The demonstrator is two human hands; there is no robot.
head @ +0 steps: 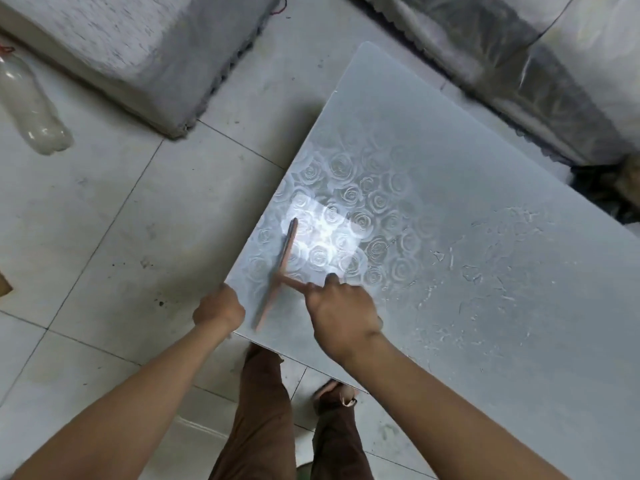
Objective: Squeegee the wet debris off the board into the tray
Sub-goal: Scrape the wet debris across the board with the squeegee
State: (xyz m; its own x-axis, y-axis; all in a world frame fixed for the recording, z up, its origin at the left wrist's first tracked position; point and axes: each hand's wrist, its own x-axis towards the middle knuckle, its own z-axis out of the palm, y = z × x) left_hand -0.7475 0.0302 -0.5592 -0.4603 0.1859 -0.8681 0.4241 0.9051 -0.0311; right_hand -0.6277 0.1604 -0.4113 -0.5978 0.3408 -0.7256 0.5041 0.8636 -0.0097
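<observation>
Two hands are working on the board [450, 188], seen from the head camera. A plastic bottle [31, 105] is lying on the tiled floor [121, 220] off to the left, a grey block [138, 46] is sitting top left, and a plastic-wrapped bundle [519, 64] is running along the far side. The right hand [343, 313] is gripping the squeegee [282, 261] by its handle, blade lying on the rose pattern near the board's left edge. The left hand [218, 308] is curling over that edge, just beside the blade. Wet debris [491, 265] is sitting further right.

Workshop; dusty tiled floor [104, 237], rose-embossed board [450, 202], plastic-wrapped slabs [519, 64]
</observation>
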